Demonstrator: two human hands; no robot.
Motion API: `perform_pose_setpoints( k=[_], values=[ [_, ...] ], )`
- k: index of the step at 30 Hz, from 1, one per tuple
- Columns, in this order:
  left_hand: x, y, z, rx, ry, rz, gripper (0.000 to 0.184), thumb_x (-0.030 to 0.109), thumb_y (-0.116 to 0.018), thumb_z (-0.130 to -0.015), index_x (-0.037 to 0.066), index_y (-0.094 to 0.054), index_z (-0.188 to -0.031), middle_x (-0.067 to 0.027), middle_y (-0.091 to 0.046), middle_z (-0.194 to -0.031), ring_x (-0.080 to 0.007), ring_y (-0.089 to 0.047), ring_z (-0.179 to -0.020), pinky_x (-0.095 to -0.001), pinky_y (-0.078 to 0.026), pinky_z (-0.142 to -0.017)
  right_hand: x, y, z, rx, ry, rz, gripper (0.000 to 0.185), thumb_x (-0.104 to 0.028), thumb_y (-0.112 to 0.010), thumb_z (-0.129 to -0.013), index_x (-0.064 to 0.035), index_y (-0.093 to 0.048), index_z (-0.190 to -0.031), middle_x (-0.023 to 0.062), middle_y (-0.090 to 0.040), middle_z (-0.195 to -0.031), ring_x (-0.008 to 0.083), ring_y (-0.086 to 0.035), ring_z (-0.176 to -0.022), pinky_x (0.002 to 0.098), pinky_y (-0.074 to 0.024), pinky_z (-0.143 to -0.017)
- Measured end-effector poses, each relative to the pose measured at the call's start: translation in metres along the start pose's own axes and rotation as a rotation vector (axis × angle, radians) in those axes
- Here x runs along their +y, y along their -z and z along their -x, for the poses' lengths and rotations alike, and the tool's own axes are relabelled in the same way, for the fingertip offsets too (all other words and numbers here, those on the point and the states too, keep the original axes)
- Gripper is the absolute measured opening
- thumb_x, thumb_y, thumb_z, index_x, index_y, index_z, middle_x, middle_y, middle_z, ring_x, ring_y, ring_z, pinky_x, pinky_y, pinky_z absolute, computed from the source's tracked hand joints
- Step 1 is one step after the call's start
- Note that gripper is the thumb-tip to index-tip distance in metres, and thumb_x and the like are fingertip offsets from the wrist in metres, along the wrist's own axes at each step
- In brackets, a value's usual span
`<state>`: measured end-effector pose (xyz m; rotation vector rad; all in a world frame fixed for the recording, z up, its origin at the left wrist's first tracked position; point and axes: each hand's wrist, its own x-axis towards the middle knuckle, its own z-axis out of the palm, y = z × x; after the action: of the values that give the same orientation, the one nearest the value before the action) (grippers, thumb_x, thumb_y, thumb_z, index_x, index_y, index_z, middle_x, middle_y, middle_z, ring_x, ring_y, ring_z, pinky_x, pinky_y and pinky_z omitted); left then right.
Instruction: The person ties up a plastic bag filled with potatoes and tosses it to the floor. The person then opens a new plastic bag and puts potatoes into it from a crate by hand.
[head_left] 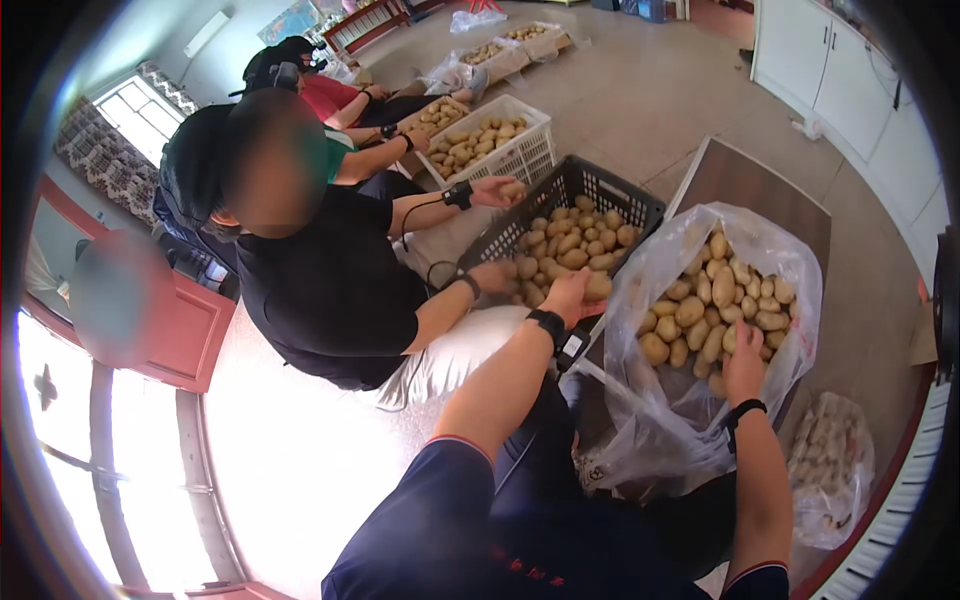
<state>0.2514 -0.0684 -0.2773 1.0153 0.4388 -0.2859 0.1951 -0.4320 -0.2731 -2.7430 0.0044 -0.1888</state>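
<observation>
My left hand [568,298] is closed around a potato [598,287] at the near right edge of the black plastic crate [642,200], which holds many potatoes. To the right, my right hand [742,368] reaches into a clear plastic bag [640,400] full of loose potatoes [690,310]. Its fingers are curled against a potato [731,340] on the near right side of the heap. Part of that potato is hidden by the fingers. Each of my wrists wears a black band, the left one with a small device.
A co-worker in a black shirt [320,290] sits at my left with both hands at the crate. Beyond are a white crate [540,150] and other people. A brown board [770,190] lies beneath the bag. Another filled plastic bag [832,465] stands at the right.
</observation>
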Motion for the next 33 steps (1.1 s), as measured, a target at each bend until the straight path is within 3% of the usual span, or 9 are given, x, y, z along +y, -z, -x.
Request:
perform_pose_setpoints(
  k=[4,11,12,14,16,19,22,28,33],
  values=[
    [-0.012,0.021,-0.023,0.099,-0.084,-0.040,0.028,0.030,-0.047,-0.099,0.012,-0.053,-0.119,-0.0088,-0.060,-0.116,-0.0243,-0.061,-0.105,-0.0423,-0.059,-0.078,-0.005,0.003,-0.006,-0.065,-0.106,0.069,0.072,-0.003,-0.070,-0.072,-0.0138,-0.042,-0.137,0.0229,-0.036,-0.139,0.0435,-0.058,-0.103,0.0470,-0.0509,-0.085],
    [-0.021,0.069,-0.055,0.172,-0.055,-0.069,0.031,0.030,-0.052,-0.095,0.008,-0.054,-0.118,-0.0111,-0.061,-0.114,-0.0296,-0.063,-0.097,-0.0403,-0.057,-0.073,-0.012,0.001,-0.001,0.084,-0.151,-0.237,0.068,-0.004,-0.067,-0.072,-0.0117,-0.042,-0.135,0.0212,-0.039,-0.134,0.0438,-0.054,-0.108,0.0468,-0.0486,-0.089],
    [-0.022,0.081,-0.054,0.125,-0.317,-0.687,0.032,0.029,-0.054,-0.094,0.007,-0.054,-0.118,-0.0116,-0.060,-0.115,-0.0301,-0.063,-0.095,-0.0395,-0.056,-0.073,-0.011,-0.003,0.001,0.141,-0.169,-0.313,0.067,-0.005,-0.065,-0.074,-0.0118,-0.041,-0.136,0.0212,-0.038,-0.134,0.0441,-0.053,-0.112,0.0466,-0.0478,-0.091],
    [-0.025,0.082,-0.057,0.064,-0.569,-1.301,0.034,0.028,-0.056,-0.093,0.006,-0.053,-0.119,-0.0120,-0.059,-0.116,-0.0305,-0.063,-0.093,-0.0388,-0.056,-0.072,-0.004,-0.023,0.002,0.208,-0.128,-0.355,0.064,-0.004,-0.061,-0.076,-0.0112,-0.041,-0.136,0.0190,-0.043,-0.130,0.0417,-0.052,-0.114,0.0458,-0.0465,-0.094],
    [-0.006,0.033,-0.037,0.360,0.007,0.002,0.037,0.029,-0.059,-0.092,0.006,-0.052,-0.120,-0.0121,-0.057,-0.116,-0.0304,-0.064,-0.092,-0.0381,-0.056,-0.071,-0.002,-0.030,0.005,0.085,-0.208,-0.754,0.063,-0.007,-0.059,-0.077,-0.0116,-0.039,-0.137,0.0158,-0.048,-0.124,0.0355,-0.056,-0.108,0.0446,-0.0488,-0.088],
    [0.002,-0.003,-0.015,0.214,0.099,-0.142,0.036,0.027,-0.056,-0.093,0.008,-0.051,-0.124,-0.0128,-0.057,-0.116,-0.0293,-0.066,-0.084,-0.0397,-0.056,-0.068,-0.046,0.009,0.017,-0.199,-0.473,-1.536,0.058,-0.015,-0.055,-0.081,-0.0128,-0.039,-0.137,0.0101,-0.055,-0.114,0.0247,-0.060,-0.091,0.0390,-0.0506,-0.076],
    [-0.001,-0.032,0.010,-0.106,0.186,-0.232,0.042,0.032,-0.059,-0.093,0.008,-0.050,-0.126,-0.0124,-0.057,-0.117,-0.0284,-0.066,-0.083,-0.0378,-0.055,-0.065,-0.060,0.000,0.019,-0.282,-0.424,-1.774,0.054,-0.022,-0.053,-0.083,-0.0144,-0.040,-0.135,0.0083,-0.058,-0.111,0.0201,-0.061,-0.078,0.0328,-0.0485,-0.065],
    [-0.021,-0.088,0.043,-0.372,0.302,-0.406,0.049,0.050,-0.052,-0.095,0.011,-0.054,-0.124,-0.0113,-0.063,-0.114,-0.0252,-0.067,-0.078,-0.0346,-0.052,-0.060,-0.092,-0.007,0.018,-0.449,-0.477,-1.592,0.040,-0.032,-0.051,-0.091,-0.0143,-0.048,-0.127,0.0034,-0.061,-0.100,0.0169,-0.060,-0.070,0.0321,-0.0487,-0.061],
    [-0.025,-0.093,0.042,-0.525,0.424,-0.245,0.042,0.053,-0.050,-0.096,0.015,-0.061,-0.109,-0.0050,-0.067,-0.092,-0.0183,-0.063,-0.065,-0.0298,-0.046,-0.049,-0.112,0.001,0.023,-0.332,-0.194,-1.124,0.038,-0.036,-0.052,-0.097,-0.0031,-0.058,-0.116,0.0071,-0.061,-0.088,0.0155,-0.060,-0.062,0.0284,-0.0478,-0.051]
  ],
)
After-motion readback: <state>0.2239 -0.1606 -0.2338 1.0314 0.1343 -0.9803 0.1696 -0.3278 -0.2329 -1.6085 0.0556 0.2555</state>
